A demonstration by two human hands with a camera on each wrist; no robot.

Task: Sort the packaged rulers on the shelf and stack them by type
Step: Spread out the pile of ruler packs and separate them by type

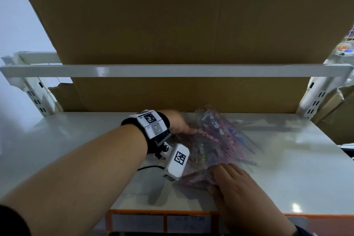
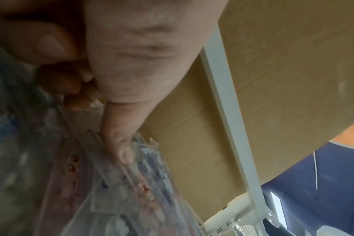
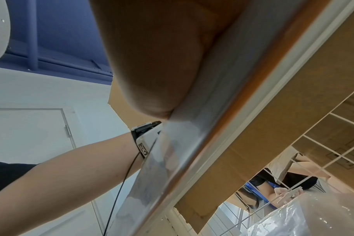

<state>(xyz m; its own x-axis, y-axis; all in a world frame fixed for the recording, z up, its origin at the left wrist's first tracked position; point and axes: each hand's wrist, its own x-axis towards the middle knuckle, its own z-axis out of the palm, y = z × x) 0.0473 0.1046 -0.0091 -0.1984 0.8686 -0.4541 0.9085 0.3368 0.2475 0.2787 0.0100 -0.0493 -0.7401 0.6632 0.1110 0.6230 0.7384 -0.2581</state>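
A loose pile of packaged rulers (image 1: 220, 136) in clear sleeves with pink and blue prints lies fanned out in the middle of the white shelf (image 1: 80, 140). My left hand (image 1: 188, 129) grips the pile's left edge. In the left wrist view its thumb (image 2: 123, 151) presses on top of the rulers (image 2: 135, 183) while the fingers (image 2: 71, 89) curl underneath. My right hand (image 1: 216, 178) is at the near end of the pile and holds a pink packaged ruler (image 1: 193, 178). In the right wrist view that ruler (image 3: 172, 151) runs edge-on along the hand (image 3: 152, 71).
A large cardboard sheet (image 1: 172, 25) stands along the back of the shelf, behind a white crossbar (image 1: 172, 70). Slotted uprights (image 1: 36, 99) flank both sides. An orange label strip (image 1: 162, 214) runs along the shelf's front edge. Bare shelf surface shows left and right of the pile.
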